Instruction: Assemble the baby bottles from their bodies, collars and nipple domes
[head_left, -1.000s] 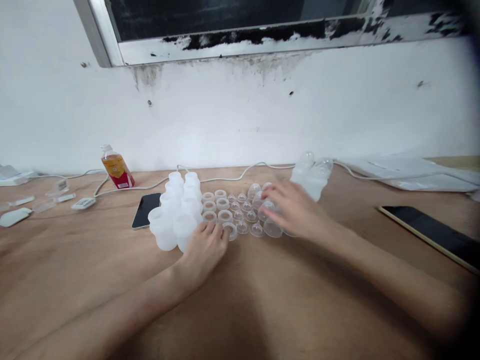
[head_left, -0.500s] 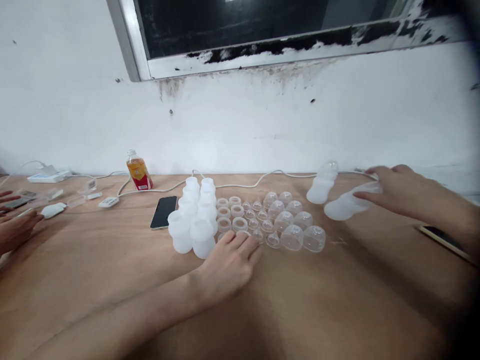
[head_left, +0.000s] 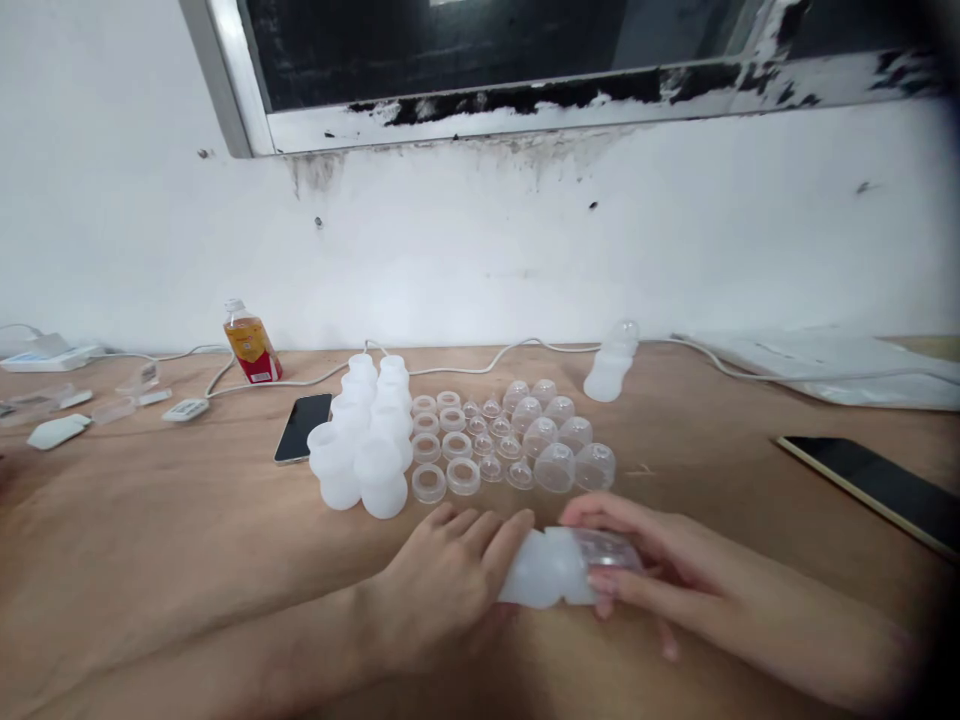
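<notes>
A small translucent white bottle (head_left: 551,567) with a clear domed cap lies on its side near the table's front, held between both hands. My left hand (head_left: 442,585) grips its base end with curled fingers. My right hand (head_left: 645,565) wraps the clear cap end. Behind them stand several white bottle bodies (head_left: 364,435), rows of clear rings (head_left: 439,445), small clear teats (head_left: 491,440) and clear domed caps (head_left: 559,440). Another assembled bottle (head_left: 609,365) lies farther back on the right.
The wooden table (head_left: 187,530) also bears a black phone (head_left: 301,426), an orange drink bottle (head_left: 251,345), a white cable (head_left: 487,358), small white devices (head_left: 56,430) at far left, a dark tablet (head_left: 877,480) at right and plastic bags (head_left: 817,355). A white wall rises behind.
My right hand carried one bottle from the back right to the front of the table. My left hand left the rings and took hold of the bottle's base.
</notes>
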